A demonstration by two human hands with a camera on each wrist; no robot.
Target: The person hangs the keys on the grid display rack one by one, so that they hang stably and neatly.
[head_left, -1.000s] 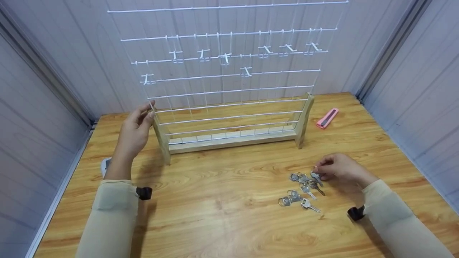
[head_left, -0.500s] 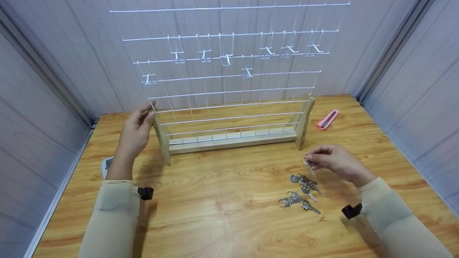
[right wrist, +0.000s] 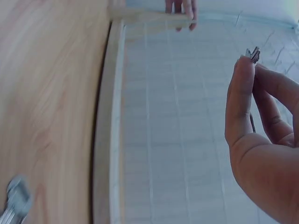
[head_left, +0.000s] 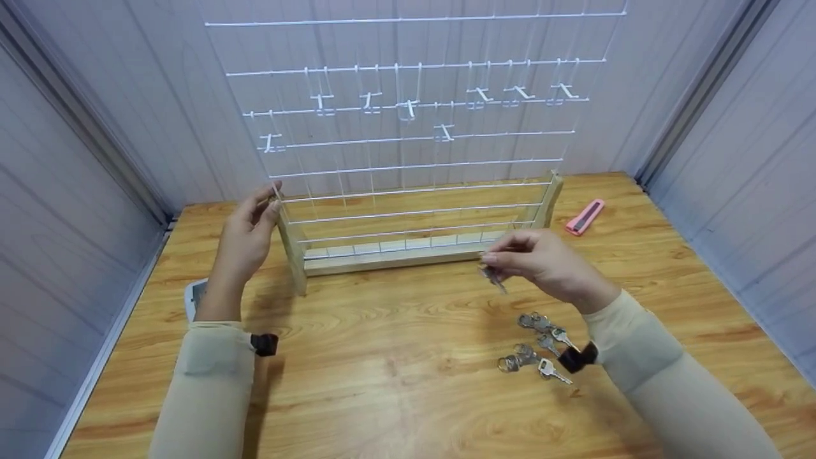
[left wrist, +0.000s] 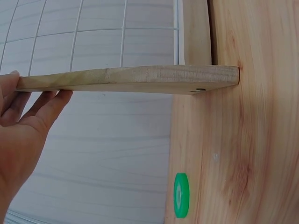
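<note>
A white wire grid rack stands upright in a wooden base (head_left: 382,261), with several white hooks (head_left: 408,109) hung on its upper bars. My left hand (head_left: 247,236) grips the top of the wooden side piece (head_left: 293,255), thumb on one face and fingers on the other; the left wrist view shows that side piece (left wrist: 131,79) up close. Between thumb and fingers, my right hand (head_left: 551,268) pinches a key (head_left: 495,280) in front of the rack's lower right part. In the right wrist view only part of the key (right wrist: 253,55) shows above the fingertips.
Several keys (head_left: 546,368) with rings lie in a loose group on the wooden table, under the right forearm. A pink box cutter (head_left: 585,217) lies behind at the right. Beside the left forearm is a white-and-grey object (head_left: 193,298). A green ring-shaped roll (left wrist: 182,195) appears beyond the rack.
My right hand has lifted the key from the group on the table and carried it left and toward the rack. The left hand keeps its grip on the side piece.
</note>
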